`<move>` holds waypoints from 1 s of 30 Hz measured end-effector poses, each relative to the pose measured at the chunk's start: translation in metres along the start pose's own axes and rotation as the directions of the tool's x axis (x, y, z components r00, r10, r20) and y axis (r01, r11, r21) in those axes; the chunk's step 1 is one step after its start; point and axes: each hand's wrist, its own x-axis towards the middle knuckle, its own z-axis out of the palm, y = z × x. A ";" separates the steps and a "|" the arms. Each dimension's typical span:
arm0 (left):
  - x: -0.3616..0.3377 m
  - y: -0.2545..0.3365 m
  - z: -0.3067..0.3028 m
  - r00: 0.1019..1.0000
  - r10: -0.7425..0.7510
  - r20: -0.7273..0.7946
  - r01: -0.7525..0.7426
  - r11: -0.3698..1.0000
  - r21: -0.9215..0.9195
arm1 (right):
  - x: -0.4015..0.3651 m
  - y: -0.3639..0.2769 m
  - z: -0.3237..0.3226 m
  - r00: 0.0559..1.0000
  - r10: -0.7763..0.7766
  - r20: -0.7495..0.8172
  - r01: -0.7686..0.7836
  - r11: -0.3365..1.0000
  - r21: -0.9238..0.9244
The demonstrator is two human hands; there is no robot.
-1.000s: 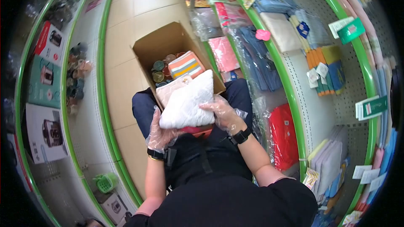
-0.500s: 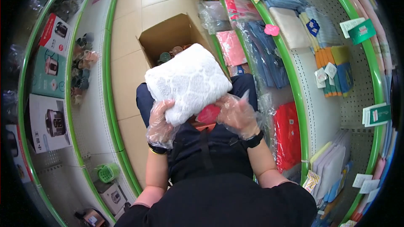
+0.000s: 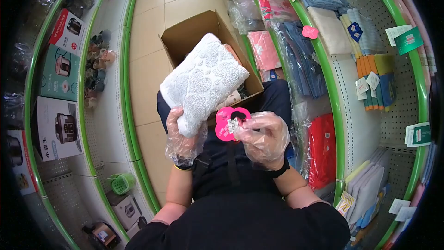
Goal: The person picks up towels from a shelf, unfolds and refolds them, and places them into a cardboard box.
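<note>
A folded white towel point(image 3: 203, 76) with a raised pattern is gripped at its lower left corner by my left hand point(image 3: 182, 136), which wears a clear plastic glove. Between the thumb and fingers of my right hand point(image 3: 264, 139), also gloved, is a pink flower-shaped tag point(image 3: 227, 124) with a white barcode label facing up. The tag sits just below the towel's lower right edge. Beneath the towel stands an open cardboard box point(image 3: 185, 30), its contents mostly covered by the towel.
On the left shelf are cooker boxes point(image 3: 58, 129), small cups point(image 3: 95, 65) and a green basket point(image 3: 122, 183). To the right, wrapped garments point(image 3: 300, 60), a red package point(image 3: 322, 150) and folded towels point(image 3: 330, 30) line green-edged shelves. Tiled floor point(image 3: 150, 74) runs between them.
My right hand has come off the towel's underside and now shows the pink tag turned face up. The towel has tilted, held by my left hand alone.
</note>
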 end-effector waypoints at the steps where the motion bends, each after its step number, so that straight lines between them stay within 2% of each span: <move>1: 0.000 -0.001 0.001 0.999 -0.022 0.028 0.023 0.999 -0.044 | -0.001 -0.001 0.002 1.000 0.005 0.001 -0.005 1.000 0.003; 3: -0.002 -0.002 0.002 0.998 -0.042 0.054 0.046 0.995 -0.093 | -0.002 -0.002 0.004 0.994 0.005 -0.109 0.000 0.999 0.041; 6: -0.004 0.000 0.005 0.994 -0.068 0.084 0.075 0.993 -0.088 | -0.007 0.001 0.001 0.995 0.023 -0.095 -0.021 1.000 0.015; 9: -0.006 0.002 0.013 0.991 -0.092 0.095 0.110 0.972 -0.209 | -0.009 0.003 0.000 0.995 0.034 -0.091 -0.034 0.999 -0.002; 11: -0.009 0.002 0.017 0.999 -0.043 0.008 0.044 0.992 -0.118 | -0.009 0.001 0.000 0.992 0.073 -0.103 -0.074 0.997 0.000; 17: -0.008 0.001 0.026 0.999 -0.003 -0.043 0.000 0.998 -0.061 | -0.009 0.002 0.002 0.986 0.081 -0.143 -0.082 0.997 -0.001; 21: -0.010 0.003 0.025 1.000 0.003 -0.015 -0.004 0.998 -0.067 | -0.007 0.003 0.000 0.989 0.085 -0.124 -0.088 0.996 -0.020; 23: -0.011 0.005 0.022 0.999 0.006 0.049 -0.002 0.996 -0.084 | -0.006 0.002 -0.001 0.989 0.103 -0.108 -0.107 0.993 -0.039; 27: -0.014 0.005 0.025 0.999 0.032 -0.004 -0.032 0.999 -0.033 | -0.009 0.006 -0.002 0.989 0.096 -0.116 -0.100 0.995 -0.030; 30: -0.011 0.005 0.021 1.000 0.001 -0.025 0.000 1.000 0.017 | -0.010 0.006 -0.002 0.989 0.087 -0.117 -0.092 0.995 -0.033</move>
